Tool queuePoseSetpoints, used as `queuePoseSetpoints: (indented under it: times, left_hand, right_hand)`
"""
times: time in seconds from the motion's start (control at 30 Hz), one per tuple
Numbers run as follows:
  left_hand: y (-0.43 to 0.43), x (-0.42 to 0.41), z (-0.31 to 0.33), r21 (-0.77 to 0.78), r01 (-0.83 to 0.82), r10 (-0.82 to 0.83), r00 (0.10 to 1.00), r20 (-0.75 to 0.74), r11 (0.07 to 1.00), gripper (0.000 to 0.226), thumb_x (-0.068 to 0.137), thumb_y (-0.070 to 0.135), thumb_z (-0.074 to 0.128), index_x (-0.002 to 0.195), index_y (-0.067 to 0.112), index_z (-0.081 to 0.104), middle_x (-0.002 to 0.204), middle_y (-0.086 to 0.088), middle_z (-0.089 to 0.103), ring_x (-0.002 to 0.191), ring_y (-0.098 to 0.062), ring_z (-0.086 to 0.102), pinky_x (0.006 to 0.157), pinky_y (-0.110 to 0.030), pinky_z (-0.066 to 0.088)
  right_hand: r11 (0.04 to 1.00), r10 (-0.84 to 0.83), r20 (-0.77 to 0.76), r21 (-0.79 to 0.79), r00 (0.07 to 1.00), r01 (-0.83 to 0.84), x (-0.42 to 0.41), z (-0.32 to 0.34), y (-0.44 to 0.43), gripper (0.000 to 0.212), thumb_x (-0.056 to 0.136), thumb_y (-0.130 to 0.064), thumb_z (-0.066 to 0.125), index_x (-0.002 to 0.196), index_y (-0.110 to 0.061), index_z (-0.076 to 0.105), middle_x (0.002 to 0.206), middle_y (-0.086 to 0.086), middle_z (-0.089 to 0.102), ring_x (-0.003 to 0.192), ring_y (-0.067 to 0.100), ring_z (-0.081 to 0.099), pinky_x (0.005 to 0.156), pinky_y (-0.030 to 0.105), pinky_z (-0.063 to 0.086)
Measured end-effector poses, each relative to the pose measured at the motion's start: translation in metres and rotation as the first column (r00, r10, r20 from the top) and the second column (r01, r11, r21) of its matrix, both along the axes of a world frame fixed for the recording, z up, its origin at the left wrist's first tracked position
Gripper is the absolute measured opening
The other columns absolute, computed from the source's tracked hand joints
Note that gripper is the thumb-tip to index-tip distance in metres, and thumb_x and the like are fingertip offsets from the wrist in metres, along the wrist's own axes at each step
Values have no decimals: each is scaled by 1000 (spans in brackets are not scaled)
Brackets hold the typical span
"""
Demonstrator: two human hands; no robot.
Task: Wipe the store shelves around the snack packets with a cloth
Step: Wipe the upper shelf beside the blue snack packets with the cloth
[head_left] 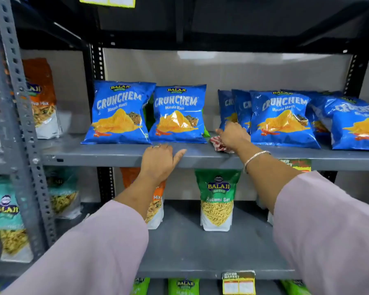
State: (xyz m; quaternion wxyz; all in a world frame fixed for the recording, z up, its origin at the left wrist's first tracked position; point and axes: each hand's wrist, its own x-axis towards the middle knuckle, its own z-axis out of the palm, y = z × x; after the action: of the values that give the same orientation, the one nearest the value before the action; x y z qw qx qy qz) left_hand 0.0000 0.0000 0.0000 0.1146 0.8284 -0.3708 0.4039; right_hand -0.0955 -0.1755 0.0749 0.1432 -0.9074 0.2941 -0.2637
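Note:
Blue Crunchem snack packets stand along a grey metal shelf [119, 153]: two at the left [119, 112] [178, 114] and a crowded group at the right [282, 119]. My right hand [232, 135] presses a red-and-white checked cloth [218, 144] onto the shelf in the gap between the two groups, fingers closed over it. On the shelf's front lip, below the second blue packet, my left hand [160, 160] grips the edge with the thumb spread to the right.
A green Ratlami Sev pouch [217, 199] and an orange Mix pouch [156, 207] stand on the lower shelf [179, 248]. A perforated grey upright [19, 116] rises at the left, with more pouches beyond it. Price tags hang on the shelf edges [239, 283].

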Motion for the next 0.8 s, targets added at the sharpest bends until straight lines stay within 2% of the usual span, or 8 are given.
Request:
queuePoseSetpoints:
  times: [0.1, 0.23, 0.33, 0.5, 0.6, 0.67, 0.73, 0.8]
  left_hand:
    - [-2, 8, -5, -88, 30, -25, 998, 53, 996, 63, 89, 51, 32, 55, 3, 55, 49, -15, 52, 41, -29, 51, 43, -28, 29]
    - [-4, 11, -8, -82, 23, -14, 995, 101, 996, 65, 89, 52, 24, 55, 6, 55, 47, -12, 52, 41, -26, 49, 43, -25, 26]
    - [-3, 12, -8, -97, 13, -5, 997, 77, 995, 68, 89, 54, 20, 57, 6, 56, 49, -11, 54, 43, -26, 51, 44, -26, 27]
    - [-2, 9, -7, -49, -34, 36, 999, 39, 998, 75, 86, 59, 9, 64, 7, 58, 57, -10, 56, 52, -26, 53, 47, -28, 30]
    - [-2, 4, -5, -39, -67, 67, 998, 13, 997, 79, 86, 61, 5, 79, 6, 62, 73, -13, 63, 68, -27, 59, 56, -33, 39]
    - [-3, 0, -4, -16, -104, 104, 994, -37, 994, 72, 93, 59, 15, 110, 5, 59, 111, -17, 63, 104, -31, 56, 83, -40, 42]
    - [0, -3, -7, 28, -140, 142, 987, -74, 990, 69, 93, 55, 14, 139, 7, 34, 147, -12, 34, 135, -25, 26, 108, -42, 21]
    - [8, -5, -12, 24, -144, 145, 988, -53, 989, 74, 91, 58, 7, 146, 10, 15, 154, -7, 13, 140, -21, 7, 113, -42, 8]
  right_hand:
    - [997, -31, -69, 75, 997, 36, 11, -2, -10, 59, 92, -47, 49, 127, 1, 50, 135, 25, 52, 124, 40, 50, 103, 45, 43]
    - [997, 6, -355, 79, 935, 24, 38, -12, -30, 86, 68, -71, 54, 129, -10, 52, 136, 16, 53, 123, 35, 50, 106, 42, 43]
    - [999, 4, -352, 34, 936, 9, 31, -7, -24, 50, 86, -40, 56, 124, -8, 55, 131, 14, 57, 120, 31, 53, 102, 37, 43]
    - [997, -69, -184, -51, 981, 61, 15, -9, -17, 38, 95, -17, 46, 130, -2, 50, 138, 20, 51, 127, 37, 48, 102, 41, 42]
    - [998, -62, -81, -27, 995, 60, 10, -12, -18, 35, 93, -7, 44, 127, -3, 55, 134, 22, 53, 123, 40, 50, 99, 42, 45]
    - [999, -36, 23, 40, 999, 35, 3, -11, -16, 35, 91, -6, 48, 125, -4, 58, 130, 23, 56, 120, 41, 53, 97, 41, 46]
    - [987, 23, 126, 153, 992, -42, -3, -6, -8, 32, 91, -9, 53, 121, -7, 64, 124, 21, 61, 110, 38, 58, 93, 38, 48]
    - [957, 92, 249, 245, 964, -155, -7, 0, 7, 25, 92, -15, 58, 113, -9, 69, 112, 16, 69, 90, 30, 62, 82, 35, 51]
